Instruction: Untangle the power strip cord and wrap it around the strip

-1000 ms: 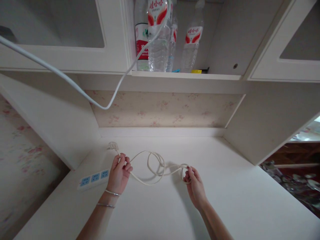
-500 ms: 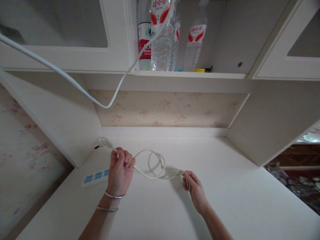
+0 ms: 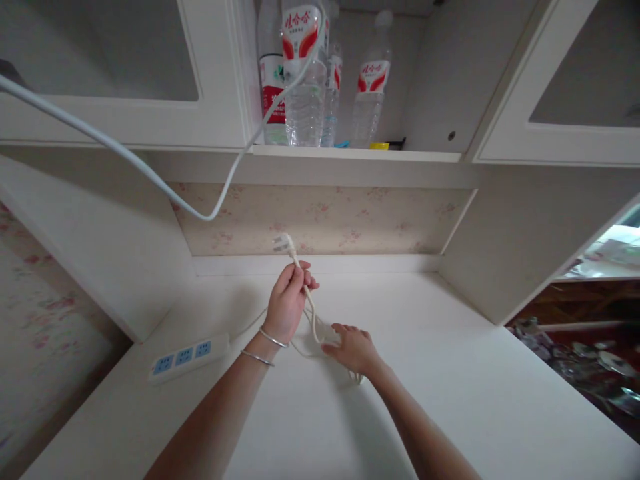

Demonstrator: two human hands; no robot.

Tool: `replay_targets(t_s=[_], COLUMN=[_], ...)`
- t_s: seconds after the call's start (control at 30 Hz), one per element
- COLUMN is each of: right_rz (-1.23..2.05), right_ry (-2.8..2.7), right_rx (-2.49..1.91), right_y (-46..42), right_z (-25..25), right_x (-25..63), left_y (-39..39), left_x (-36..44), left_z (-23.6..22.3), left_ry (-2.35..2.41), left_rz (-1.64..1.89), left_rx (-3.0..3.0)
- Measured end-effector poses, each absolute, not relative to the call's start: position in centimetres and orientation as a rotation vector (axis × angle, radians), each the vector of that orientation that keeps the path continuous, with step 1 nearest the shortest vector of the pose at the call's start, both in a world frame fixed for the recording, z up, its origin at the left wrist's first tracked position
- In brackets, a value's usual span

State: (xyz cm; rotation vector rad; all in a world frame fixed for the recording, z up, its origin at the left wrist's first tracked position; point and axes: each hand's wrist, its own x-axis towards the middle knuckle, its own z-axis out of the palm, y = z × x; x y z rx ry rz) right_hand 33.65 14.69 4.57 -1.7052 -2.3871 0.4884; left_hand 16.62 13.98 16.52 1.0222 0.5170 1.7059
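Note:
My left hand is closed around a cream power cord just below its plug, which sticks up above my fist. Two thin bangles sit on that wrist. My right hand lies on the white desk with its fingers curled over the bunched loops of the same cord. The cord runs left along the desk to a white power strip with blue sockets.
A thick white cable hangs across from the upper left to the shelf above. Several water bottles stand on that shelf between cabinet doors. A side panel rises at the left, another at the right.
My left hand has lifted the plug end up and to the right, toward the middle. My right hand moved left and gathered the loops together.

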Motion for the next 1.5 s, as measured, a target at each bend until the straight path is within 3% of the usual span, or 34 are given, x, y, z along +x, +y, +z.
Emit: replay_targets(t_s=[0.1,0.27,0.6,0.87,1.03,1.3,1.5], right_rz=[0.537,0.418,0.208,0.479,0.796,0.930,1.058], right_ry=[-2.634,-2.709,-2.549,-2.151,-1.996,-1.867,-1.698], right_rx=[-1.745,-1.637,-1.340,-1.173,-1.166,-1.224,-1.213], right_y=[14.8,12.7,9.2,10.0,11.1,12.1,12.4], right_z=[4.2,4.0,11.0,14.7,14.3,12.4,12.0], right_x=[32.7,32.2,35.1,38.1,38.6,38.7,38.8], left_y=[15.6,18.6,21.8,22.6,21.7,17.8,12.7], left_x=[16.8,16.3,19.2,18.7,18.1,15.0,9.6], left_z=[16.4,15.5,11.6,8.3,8.5,9.3,5.1], left_ry=[0.756,1.188,1.311,1.160,1.068,1.315,1.421], left_rz=[1.696,1.341,0.581,0.122,0.293,1.260,1.354], left_rx=[1.313,1.945,2.384,2.271,2.150,1.841,1.927])
